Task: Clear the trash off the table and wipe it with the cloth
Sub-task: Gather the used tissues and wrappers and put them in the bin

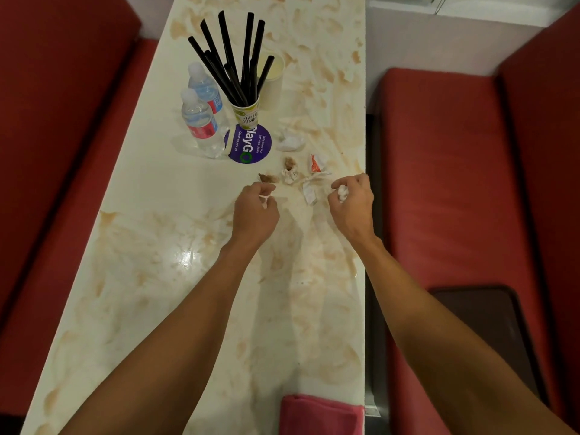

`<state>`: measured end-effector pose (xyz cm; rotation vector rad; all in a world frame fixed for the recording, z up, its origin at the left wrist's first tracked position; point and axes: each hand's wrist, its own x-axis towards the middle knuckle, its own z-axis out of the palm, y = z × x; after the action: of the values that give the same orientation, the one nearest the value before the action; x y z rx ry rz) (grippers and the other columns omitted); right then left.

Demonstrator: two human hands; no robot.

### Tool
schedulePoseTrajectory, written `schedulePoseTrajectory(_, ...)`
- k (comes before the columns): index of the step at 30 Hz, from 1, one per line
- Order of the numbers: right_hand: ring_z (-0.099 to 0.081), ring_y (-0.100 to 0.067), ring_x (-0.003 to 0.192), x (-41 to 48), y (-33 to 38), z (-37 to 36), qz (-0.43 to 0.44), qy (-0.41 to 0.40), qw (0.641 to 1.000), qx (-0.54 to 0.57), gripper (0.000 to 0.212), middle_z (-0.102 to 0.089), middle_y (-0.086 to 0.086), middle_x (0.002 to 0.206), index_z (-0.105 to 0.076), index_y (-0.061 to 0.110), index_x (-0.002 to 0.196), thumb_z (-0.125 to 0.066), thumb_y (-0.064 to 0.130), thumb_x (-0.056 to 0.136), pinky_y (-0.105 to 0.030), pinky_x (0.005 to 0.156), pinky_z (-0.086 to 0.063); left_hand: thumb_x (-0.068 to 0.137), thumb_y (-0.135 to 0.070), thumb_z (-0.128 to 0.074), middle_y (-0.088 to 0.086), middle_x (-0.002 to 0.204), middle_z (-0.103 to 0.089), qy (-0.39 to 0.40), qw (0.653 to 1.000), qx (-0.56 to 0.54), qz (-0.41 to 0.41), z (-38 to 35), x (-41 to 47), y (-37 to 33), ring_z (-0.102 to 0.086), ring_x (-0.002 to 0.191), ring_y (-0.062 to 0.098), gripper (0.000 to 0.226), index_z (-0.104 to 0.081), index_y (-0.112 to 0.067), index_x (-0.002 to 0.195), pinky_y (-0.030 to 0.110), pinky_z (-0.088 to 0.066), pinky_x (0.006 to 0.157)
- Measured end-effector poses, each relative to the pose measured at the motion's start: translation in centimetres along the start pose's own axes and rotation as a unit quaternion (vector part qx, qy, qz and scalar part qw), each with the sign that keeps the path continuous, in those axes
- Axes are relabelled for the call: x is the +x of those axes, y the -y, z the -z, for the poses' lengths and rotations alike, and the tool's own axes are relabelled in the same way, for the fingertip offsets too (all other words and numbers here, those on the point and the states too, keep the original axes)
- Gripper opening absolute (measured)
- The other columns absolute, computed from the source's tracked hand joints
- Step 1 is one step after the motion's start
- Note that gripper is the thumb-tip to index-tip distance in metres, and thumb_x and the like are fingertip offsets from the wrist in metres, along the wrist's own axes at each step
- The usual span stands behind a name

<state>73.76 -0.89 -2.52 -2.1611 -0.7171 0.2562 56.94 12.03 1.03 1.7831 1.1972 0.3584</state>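
Note:
Several bits of trash lie on the cream table [150, 277]: a crumpled white tissue [291, 142], a brown-stained wad [290, 171], a brown scrap [267, 178], an orange-and-white wrapper [317, 163] and a flat white packet [310, 194]. My left hand [255, 215] pinches a small white scrap of paper [264, 200] just below the brown scrap. My right hand [353, 204] grips a balled white tissue [342, 193] near the table's right edge. A folded pink cloth [321, 414] lies at the near edge of the table.
Two water bottles [201, 120] stand at the back left beside a paper cup of black straws [246, 111], a second cream cup [271, 80] and a round purple sticker [249, 146]. Red bench seats [445, 183] flank the table. A dark tray [483, 334] lies on the right seat.

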Motion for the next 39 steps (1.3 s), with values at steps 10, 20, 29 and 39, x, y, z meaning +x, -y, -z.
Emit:
schedulePoseTrajectory(10,-0.065,-0.018,0.112,2.7,1.1,1.2,-0.072,0.011,0.995,0.066,0.036,-0.071,-0.001,0.118,-0.07,0.018,0.131,-0.055,0.017,0.099,-0.029,0.102,-0.051,0.085,-0.07,-0.07,0.009,0.174,-0.008,0.015,0.977,0.186,-0.108,-2.0,4.8,0.5,-0.006,0.161,0.027,0.107,-0.02,-0.021,0.166,0.044,-0.013,0.128)
schedulePoseTrajectory(20,-0.063,-0.034,0.128,7.1,2.4,-1.1,-0.117,0.205,0.972,-0.01,0.047,-0.062,-0.012,0.145,-0.061,0.023,0.147,-0.068,0.031,0.101,-0.043,0.111,-0.051,0.092,-0.073,-0.058,0.007,0.176,0.001,0.059,0.955,0.219,-0.191,-6.0,7.7,1.4,0.004,0.162,0.024,0.106,-0.007,-0.02,0.168,0.049,-0.004,0.131)
schedulePoseTrajectory(29,-0.071,-0.024,0.111,7.9,4.0,-2.5,-0.043,0.292,0.954,-0.054,0.035,-0.071,-0.01,0.131,-0.071,0.02,0.136,-0.059,0.018,0.104,-0.022,0.087,-0.051,0.103,-0.035,-0.048,0.009,0.16,-0.043,0.019,0.937,0.201,-0.283,-6.5,8.2,3.1,-0.034,0.152,0.029,0.054,-0.047,-0.015,0.153,0.055,-0.028,0.123)
schedulePoseTrajectory(39,-0.065,-0.016,0.101,10.8,4.3,-3.3,-0.022,0.189,0.979,-0.072,0.041,-0.062,-0.002,0.133,-0.061,0.02,0.142,-0.059,0.015,0.102,-0.016,0.083,-0.047,0.1,-0.02,-0.059,0.008,0.129,-0.058,-0.074,0.924,0.247,-0.284,-6.8,7.7,4.1,-0.05,0.118,0.031,0.019,-0.066,-0.016,0.117,0.042,-0.039,0.095)
